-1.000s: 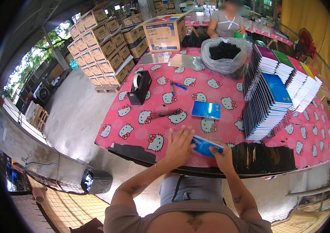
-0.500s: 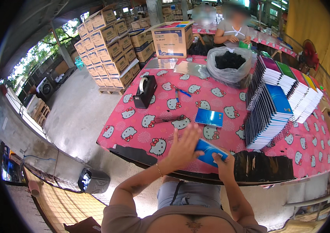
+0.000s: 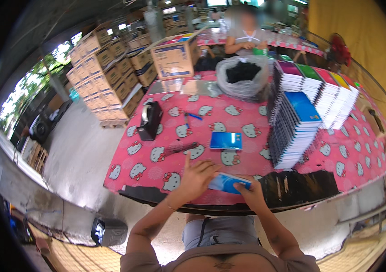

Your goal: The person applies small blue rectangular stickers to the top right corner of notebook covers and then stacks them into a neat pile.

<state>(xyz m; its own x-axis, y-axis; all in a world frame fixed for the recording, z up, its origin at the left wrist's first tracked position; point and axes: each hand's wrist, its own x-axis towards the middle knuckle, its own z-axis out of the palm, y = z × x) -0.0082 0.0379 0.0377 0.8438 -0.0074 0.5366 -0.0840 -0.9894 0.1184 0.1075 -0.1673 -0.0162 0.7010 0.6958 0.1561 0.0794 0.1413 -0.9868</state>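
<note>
Over the pink table point(image 3: 257, 116), my right hand point(image 3: 253, 193) pinches a blue notebook point(image 3: 227, 184), left hand point(image 3: 197, 179) spread at its end; spiral-notebook stack point(image 3: 290, 136) looks done, loose notebook point(image 3: 226, 141) pending.

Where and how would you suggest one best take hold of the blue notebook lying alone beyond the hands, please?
I'd come from the person's side and pinch the near long edge of the blue notebook, thumb on top: it lies flat on the pink table cover, with that edge facing the person.
</note>
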